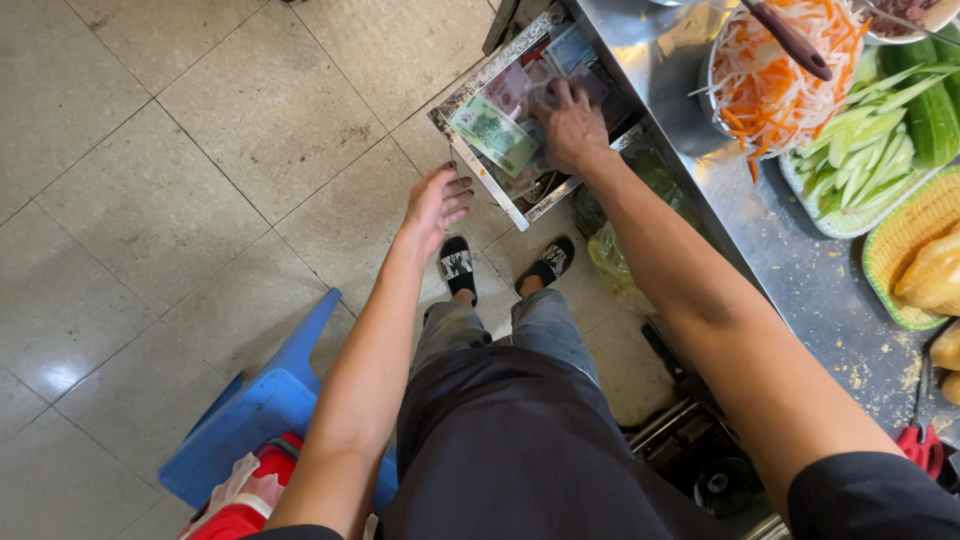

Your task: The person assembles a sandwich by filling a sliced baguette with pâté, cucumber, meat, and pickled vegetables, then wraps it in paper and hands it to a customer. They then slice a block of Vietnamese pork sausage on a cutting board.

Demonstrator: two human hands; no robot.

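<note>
A metal drawer [478,165] stands pulled open from a steel counter, with several paper banknotes [492,131] lying in it. My right hand [572,125] reaches into the drawer, palm down, fingers spread on the notes. My left hand [435,207] hovers just in front of the drawer's near edge, fingers loosely curled and holding nothing. Below are my legs and feet in black sandals [458,264].
The steel counter [790,260] at the right carries a bowl of shredded carrot and radish [775,75], a tray of sliced cucumber [870,150], a woven basket with bread rolls [925,270] and red-handled scissors [922,445]. A blue plastic stool [260,410] stands at lower left on the tiled floor.
</note>
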